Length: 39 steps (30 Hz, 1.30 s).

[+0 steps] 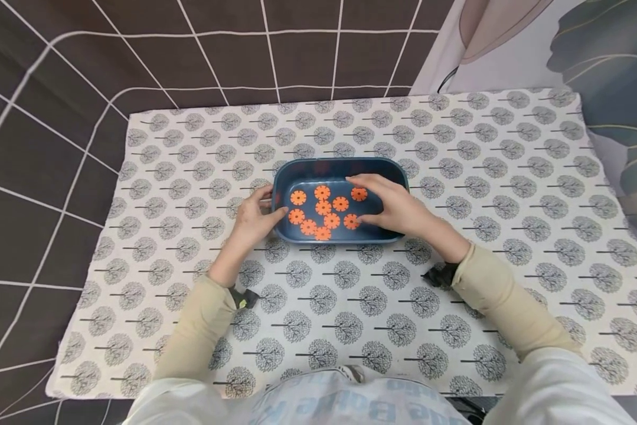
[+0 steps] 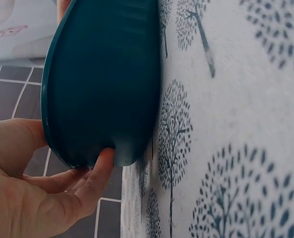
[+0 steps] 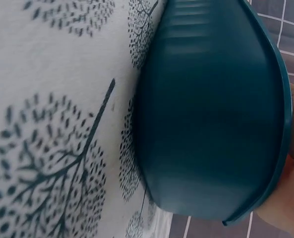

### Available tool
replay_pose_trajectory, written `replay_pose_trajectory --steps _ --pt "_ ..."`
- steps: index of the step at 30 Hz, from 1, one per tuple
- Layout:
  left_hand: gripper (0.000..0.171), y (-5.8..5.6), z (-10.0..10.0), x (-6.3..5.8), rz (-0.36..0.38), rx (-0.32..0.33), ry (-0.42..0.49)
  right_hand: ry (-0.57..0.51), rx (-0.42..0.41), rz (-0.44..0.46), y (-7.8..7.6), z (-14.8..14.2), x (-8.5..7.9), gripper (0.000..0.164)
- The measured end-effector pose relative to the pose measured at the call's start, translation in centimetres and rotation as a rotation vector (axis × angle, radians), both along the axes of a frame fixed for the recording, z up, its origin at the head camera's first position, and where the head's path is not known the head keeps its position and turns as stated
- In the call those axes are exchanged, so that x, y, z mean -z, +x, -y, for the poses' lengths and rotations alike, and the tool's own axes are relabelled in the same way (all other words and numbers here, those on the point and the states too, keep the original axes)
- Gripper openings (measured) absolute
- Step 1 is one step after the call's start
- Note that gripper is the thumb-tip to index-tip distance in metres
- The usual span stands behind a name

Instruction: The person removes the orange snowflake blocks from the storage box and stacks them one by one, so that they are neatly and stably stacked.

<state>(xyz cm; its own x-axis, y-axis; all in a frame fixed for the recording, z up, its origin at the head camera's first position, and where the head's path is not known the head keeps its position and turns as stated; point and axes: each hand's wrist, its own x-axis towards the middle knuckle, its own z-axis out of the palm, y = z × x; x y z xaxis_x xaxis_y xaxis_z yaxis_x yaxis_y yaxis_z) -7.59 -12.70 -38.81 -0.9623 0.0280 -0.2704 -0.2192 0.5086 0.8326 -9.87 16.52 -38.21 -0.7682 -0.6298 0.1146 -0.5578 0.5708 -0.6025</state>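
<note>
A dark blue-green plastic tub point(image 1: 345, 241) with rounded corners stands on the cloth. Several flat orange notched discs point(image 1: 340, 203), each with a small dark mark at its centre, lie spread over its floor. My left hand point(image 1: 254, 218) holds the tub's left end, thumb over the rim and fingers against the outer wall, as the left wrist view also shows. Over the right end reaches my right hand point(image 1: 398, 206), fingers and thumb spread apart inside the tub. Its thumb tip is right at one orange disc point(image 1: 352, 221), while its fingertips are above another disc point(image 1: 359, 193).
A white cloth point(image 1: 318, 319) printed with grey trees covers the table. Behind it and along the left hangs dark brown fabric point(image 1: 233, 59) with white grid lines. A patterned curtain point(image 1: 610, 88) hangs at the right. Black straps point(image 1: 440, 275) circle the wrists.
</note>
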Motion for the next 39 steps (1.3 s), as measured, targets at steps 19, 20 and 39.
replay_pose_trajectory --steps 19,20,39 --pt "0.064 -0.4 0.5 0.3 0.052 -0.015 0.065 0.199 -0.172 0.115 -1.2 1.7 1.0 0.045" --pt "0.065 -0.4 0.6 0.4 0.062 -0.015 0.076 0.213 -0.17 0.121 -1.3 1.7 1.0 0.045" --pt "0.069 -0.1 0.2 0.6 0.104 -0.074 0.119 0.386 -0.048 0.192 -0.8 2.3 1.0 0.033"
